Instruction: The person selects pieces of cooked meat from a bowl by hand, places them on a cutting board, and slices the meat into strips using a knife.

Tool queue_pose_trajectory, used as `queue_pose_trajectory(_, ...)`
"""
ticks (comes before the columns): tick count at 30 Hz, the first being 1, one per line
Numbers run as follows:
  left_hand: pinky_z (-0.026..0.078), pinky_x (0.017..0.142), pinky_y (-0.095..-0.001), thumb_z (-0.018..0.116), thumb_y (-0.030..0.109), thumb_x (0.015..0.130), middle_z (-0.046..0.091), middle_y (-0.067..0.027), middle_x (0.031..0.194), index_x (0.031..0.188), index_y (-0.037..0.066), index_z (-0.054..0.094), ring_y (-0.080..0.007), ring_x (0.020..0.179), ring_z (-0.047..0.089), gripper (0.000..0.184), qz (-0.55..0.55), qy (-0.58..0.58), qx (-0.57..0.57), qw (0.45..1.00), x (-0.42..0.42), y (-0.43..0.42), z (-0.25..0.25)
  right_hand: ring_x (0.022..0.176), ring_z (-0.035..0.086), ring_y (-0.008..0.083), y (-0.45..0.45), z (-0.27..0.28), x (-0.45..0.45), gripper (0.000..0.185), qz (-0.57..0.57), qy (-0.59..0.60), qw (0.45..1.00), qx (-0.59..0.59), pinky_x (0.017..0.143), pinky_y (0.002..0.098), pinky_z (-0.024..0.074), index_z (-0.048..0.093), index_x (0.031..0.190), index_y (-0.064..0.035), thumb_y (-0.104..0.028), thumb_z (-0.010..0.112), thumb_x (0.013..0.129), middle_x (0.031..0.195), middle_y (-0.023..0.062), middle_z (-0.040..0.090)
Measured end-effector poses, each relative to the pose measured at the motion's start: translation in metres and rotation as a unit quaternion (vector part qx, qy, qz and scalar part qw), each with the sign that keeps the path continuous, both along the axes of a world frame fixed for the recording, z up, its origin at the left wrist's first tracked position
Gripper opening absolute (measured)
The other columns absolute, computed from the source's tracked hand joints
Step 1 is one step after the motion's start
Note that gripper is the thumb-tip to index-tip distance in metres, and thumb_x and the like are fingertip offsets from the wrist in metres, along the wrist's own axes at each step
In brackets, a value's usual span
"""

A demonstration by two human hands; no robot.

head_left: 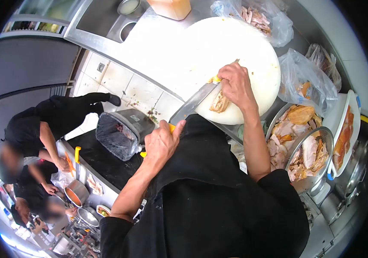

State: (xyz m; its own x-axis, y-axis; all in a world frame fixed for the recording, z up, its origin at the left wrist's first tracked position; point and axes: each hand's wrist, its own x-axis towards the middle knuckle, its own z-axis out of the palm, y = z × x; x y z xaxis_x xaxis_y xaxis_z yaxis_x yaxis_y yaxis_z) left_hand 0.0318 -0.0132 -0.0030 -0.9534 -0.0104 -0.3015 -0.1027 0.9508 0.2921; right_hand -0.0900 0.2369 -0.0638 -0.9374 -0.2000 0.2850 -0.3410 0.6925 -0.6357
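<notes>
My left hand [161, 145] is closed around the yellow handle of a broad knife [196, 101]. The blade slants up and right over the edge of a round white cutting board [259, 64]. My right hand [236, 84] has its fingers curled over the far end of the blade, where a small tip shows past the knuckles. Yellowish scraps cling to the blade beside those fingers. A piece of browned cooked meat [219, 103] lies on the board just below the blade, near my right wrist. My right fingers partly hide the blade.
To the right are a bowl of cut meat [300, 115], a clear container [330, 142], plastic bags [306, 75] and a long tray [348, 129]. A lined bin [121, 135] stands at left; beyond it, co-workers [42, 124] work at a counter with a pot [77, 193].
</notes>
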Motion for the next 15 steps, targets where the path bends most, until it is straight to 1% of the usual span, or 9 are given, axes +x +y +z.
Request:
queue_pose_trajectory(1, 0.053, 0.054, -0.0514, 0.058, 0.055, 0.097, 0.063, -0.0278, 0.062, 0.078, -0.003, 0.057, -0.0447, 0.058, 0.067, 0.061, 0.002, -0.013, 0.006, 1.000, 0.000, 0.001, 0.000, 0.097, 0.062, 0.0310, -0.003, 0.002, 0.001, 0.019, 0.009, -0.009, 0.999, 0.038, 0.089, 0.0452, 0.0480, 0.069, 0.081, 0.0001, 0.004, 0.054, 0.070, 0.096, 0.0115, 0.072)
queue_pose_trajectory(2, 0.053, 0.056, -0.0522, 0.057, 0.055, 0.097, 0.064, -0.0284, 0.063, 0.078, -0.004, 0.058, -0.0452, 0.060, 0.067, 0.062, 0.005, -0.026, 0.012, 1.000, -0.001, 0.002, 0.002, 0.100, 0.062, 0.0299, -0.006, 0.006, 0.001, 0.019, 0.014, -0.042, 0.997, 0.069, 0.093, 0.0453, 0.0460, 0.070, 0.081, 0.0001, 0.004, 0.055, 0.069, 0.100, 0.0104, 0.073)
queue_pose_trajectory(5, 0.053, 0.065, -0.0547, 0.053, 0.055, 0.099, 0.064, -0.0322, 0.068, 0.078, -0.006, 0.060, -0.0486, 0.069, 0.067, 0.066, 0.042, -0.081, 0.061, 0.994, 0.002, 0.000, 0.009, 0.103, 0.062, 0.0263, -0.003, -0.011, -0.011, 0.024, 0.032, 0.055, 0.998, -0.019, 0.095, 0.0453, 0.0442, 0.071, 0.082, -0.0018, 0.006, 0.055, 0.067, 0.098, 0.0064, 0.073)
queue_pose_trajectory(6, 0.053, 0.068, -0.0555, 0.051, 0.055, 0.100, 0.063, -0.0338, 0.070, 0.077, -0.007, 0.061, -0.0501, 0.073, 0.067, 0.067, 0.059, -0.102, 0.084, 0.990, 0.002, -0.001, 0.011, 0.107, 0.062, 0.0288, -0.005, 0.000, -0.010, 0.031, -0.035, 0.124, 0.992, -0.019, 0.094, 0.0440, 0.0479, 0.072, 0.093, -0.0008, 0.008, 0.053, 0.070, 0.107, 0.0112, 0.072)
queue_pose_trajectory(9, 0.049, 0.080, -0.0567, 0.046, 0.055, 0.101, 0.062, -0.0386, 0.078, 0.080, -0.010, 0.064, -0.0544, 0.085, 0.064, 0.071, 0.105, -0.157, 0.135, 0.973, 0.003, -0.013, 0.026, 0.109, 0.061, 0.0310, 0.003, 0.012, -0.012, 0.033, -0.207, 0.142, 0.966, -0.069, 0.093, 0.0430, 0.0503, 0.071, 0.101, 0.0000, 0.009, 0.054, 0.074, 0.113, 0.0158, 0.069)
queue_pose_trajectory(10, 0.047, 0.083, -0.0562, 0.042, 0.056, 0.102, 0.061, -0.0403, 0.082, 0.082, -0.011, 0.065, -0.0563, 0.090, 0.061, 0.075, 0.126, -0.165, 0.137, 0.968, 0.006, -0.018, 0.028, 0.108, 0.062, 0.0322, 0.007, 0.008, -0.010, 0.028, -0.237, 0.072, 0.965, -0.089, 0.093, 0.0426, 0.0506, 0.070, 0.103, 0.0017, 0.006, 0.059, 0.077, 0.115, 0.0186, 0.068)
queue_pose_trajectory(13, 0.046, 0.084, -0.0564, 0.039, 0.059, 0.103, 0.061, -0.0406, 0.084, 0.084, -0.012, 0.065, -0.0564, 0.092, 0.061, 0.078, 0.153, -0.209, 0.148, 0.954, 0.013, -0.033, 0.033, 0.103, 0.064, 0.0340, 0.009, 0.000, -0.004, 0.026, -0.152, -0.066, 0.984, -0.065, 0.091, 0.0410, 0.0516, 0.070, 0.102, 0.0035, 0.003, 0.067, 0.077, 0.110, 0.0200, 0.068)
queue_pose_trajectory(14, 0.046, 0.084, -0.0562, 0.037, 0.061, 0.102, 0.061, -0.0407, 0.084, 0.084, -0.013, 0.065, -0.0565, 0.093, 0.061, 0.081, 0.155, -0.234, 0.145, 0.949, 0.014, -0.036, 0.035, 0.094, 0.069, 0.0292, 0.005, -0.001, -0.002, 0.029, -0.152, -0.135, 0.976, -0.083, 0.083, 0.0343, 0.0554, 0.070, 0.105, 0.0065, -0.003, 0.077, 0.079, 0.111, 0.0179, 0.069)
queue_pose_trajectory(15, 0.046, 0.084, -0.0562, 0.037, 0.060, 0.103, 0.061, -0.0408, 0.084, 0.084, -0.013, 0.065, -0.0565, 0.093, 0.061, 0.080, 0.151, -0.236, 0.141, 0.949, 0.016, -0.037, 0.034, 0.095, 0.069, 0.0290, 0.003, -0.006, -0.002, 0.029, -0.140, -0.116, 0.980, -0.074, 0.083, 0.0346, 0.0553, 0.070, 0.105, 0.0065, -0.004, 0.078, 0.079, 0.111, 0.0177, 0.069)
